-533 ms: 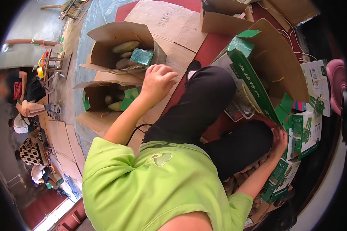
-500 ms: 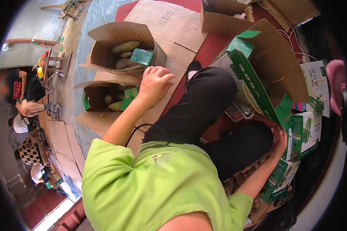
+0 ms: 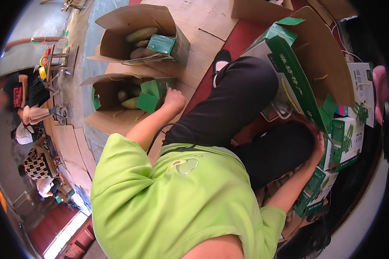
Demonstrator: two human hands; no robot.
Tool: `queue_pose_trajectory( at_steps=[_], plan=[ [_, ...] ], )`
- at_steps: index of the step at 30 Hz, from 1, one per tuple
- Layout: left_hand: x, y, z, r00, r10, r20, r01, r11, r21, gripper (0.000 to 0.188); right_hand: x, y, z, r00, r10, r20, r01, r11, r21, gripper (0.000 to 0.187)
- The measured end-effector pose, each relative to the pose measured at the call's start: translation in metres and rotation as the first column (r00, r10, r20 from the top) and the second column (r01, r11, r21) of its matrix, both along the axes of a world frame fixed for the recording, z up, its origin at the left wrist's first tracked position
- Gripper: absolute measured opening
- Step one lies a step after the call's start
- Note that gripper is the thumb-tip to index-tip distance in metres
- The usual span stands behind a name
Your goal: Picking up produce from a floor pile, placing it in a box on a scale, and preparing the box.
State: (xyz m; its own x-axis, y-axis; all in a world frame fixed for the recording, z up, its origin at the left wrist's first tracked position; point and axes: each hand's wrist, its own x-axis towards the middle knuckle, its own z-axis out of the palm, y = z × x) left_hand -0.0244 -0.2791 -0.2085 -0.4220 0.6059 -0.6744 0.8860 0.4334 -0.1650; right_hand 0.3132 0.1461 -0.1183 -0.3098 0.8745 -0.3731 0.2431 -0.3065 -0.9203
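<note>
At the right side of the nearer open carton (image 3: 160, 88), my left hand (image 3: 174, 101) has its fingers curled onto the cardboard edge. A green flap (image 3: 148, 103) of that carton folds outward beside my wrist. Inside lie long green radishes (image 3: 130, 102), partly in shadow. My right hand (image 3: 319, 148) rests flat along my bent right knee, fingers stretched out, close to the lower corner of a tall open green carton (image 3: 294, 80). Its fingertips are partly hidden there. I see nothing held in that hand.
Another open carton (image 3: 180, 47) with several radishes stands beyond the nearer one. Printed green-and-white cartons (image 3: 347, 139) are stacked at my right, near a pink round object (image 3: 380, 93). Flattened cardboard (image 3: 199, 47) covers part of the red floor. Several people (image 3: 36, 162) sit at far left.
My left hand has come down from the air onto the nearer carton's side. The right hand has shifted slightly upward along the knee. The view has moved a little.
</note>
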Motion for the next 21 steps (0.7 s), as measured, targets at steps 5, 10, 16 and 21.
queue_pose_trajectory(
  at_steps=[5, 10, 16, 21],
  plan=[
    [0.015, -0.007, 0.011, 0.991, -0.045, -0.128, 0.043, 0.999, -0.016, 0.022, 0.009, -0.017, 0.005, 0.994, -0.104, -0.045, 0.101, 0.993, -0.068, 0.035],
    [0.022, -0.017, 0.026, 0.985, 0.014, -0.171, -0.015, 1.0, -0.003, 0.023, 0.021, -0.025, -0.02, 0.972, -0.169, -0.162, 0.151, 0.982, -0.115, 0.028],
    [0.005, -0.03, 0.011, 0.969, -0.238, -0.071, 0.244, 0.966, 0.091, 0.017, 0.08, 0.042, -0.076, 0.995, -0.069, -0.069, 0.007, 0.751, -0.66, 0.033],
    [0.02, -0.09, 0.029, 0.97, -0.242, 0.012, 0.239, 0.965, 0.109, 0.014, -0.038, -0.075, 0.023, 0.918, -0.216, 0.332, 0.213, 0.976, 0.047, 0.032]
  ],
)
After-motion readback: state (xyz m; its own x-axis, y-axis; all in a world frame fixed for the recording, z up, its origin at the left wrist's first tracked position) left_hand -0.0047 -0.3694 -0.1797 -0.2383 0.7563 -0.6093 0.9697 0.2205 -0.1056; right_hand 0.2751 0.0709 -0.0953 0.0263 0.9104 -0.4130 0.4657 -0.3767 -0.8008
